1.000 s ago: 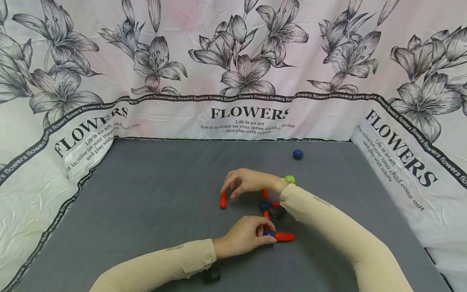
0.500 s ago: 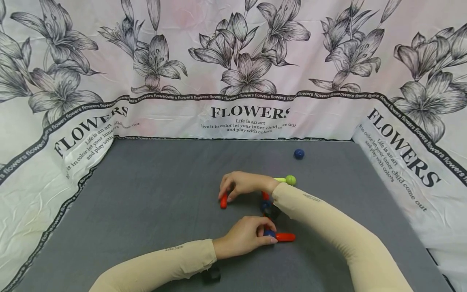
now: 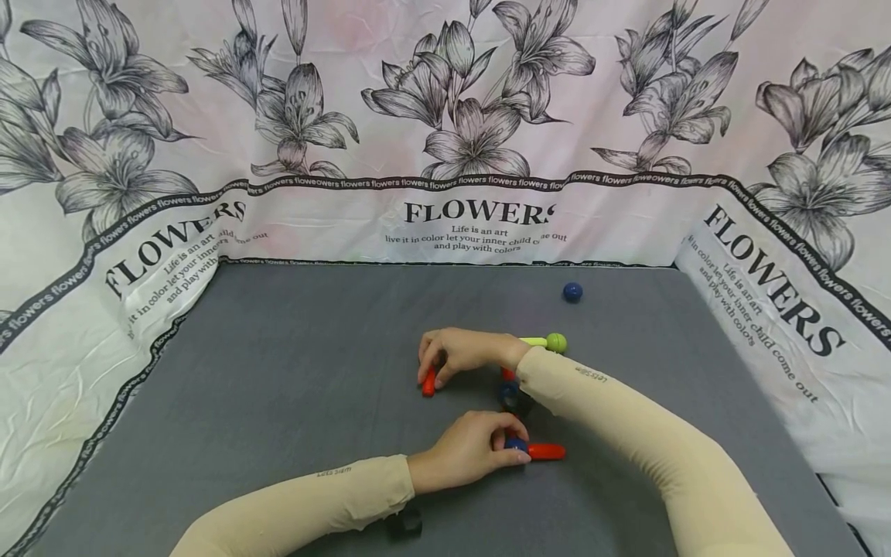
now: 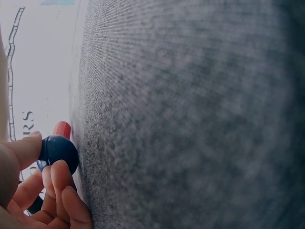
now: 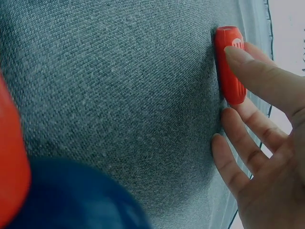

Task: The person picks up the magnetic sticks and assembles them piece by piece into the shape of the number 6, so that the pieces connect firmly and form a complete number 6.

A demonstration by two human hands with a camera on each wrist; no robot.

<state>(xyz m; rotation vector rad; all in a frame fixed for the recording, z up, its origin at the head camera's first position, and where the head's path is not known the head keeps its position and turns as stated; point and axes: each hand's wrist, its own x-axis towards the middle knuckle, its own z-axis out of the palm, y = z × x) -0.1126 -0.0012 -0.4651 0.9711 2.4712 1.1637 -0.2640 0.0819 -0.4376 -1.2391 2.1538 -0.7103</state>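
My left hand [image 3: 476,451] pinches a blue ball [image 4: 61,151] between thumb and fingers, low over the grey cloth. A red rod [image 3: 547,452] extends to the right from that ball. Farther up the table, my right hand [image 3: 462,354] has its thumb and fingertips around a loose red rod [image 5: 230,64] lying on the cloth. Under the right wrist, another blue ball [image 3: 510,394] and a red rod [image 3: 508,374] are partly covered by the arm. How these join the left hand's ball is hidden.
A yellow-green rod [image 3: 534,341] with a green ball [image 3: 556,343] lies behind the right wrist. One more blue ball [image 3: 573,292] sits near the back edge. A printed floral curtain [image 3: 480,224] borders the table's back and sides.
My right hand has come down onto the loose red rod and now grips it, shifting it very slightly. The left hand stays on its blue ball.
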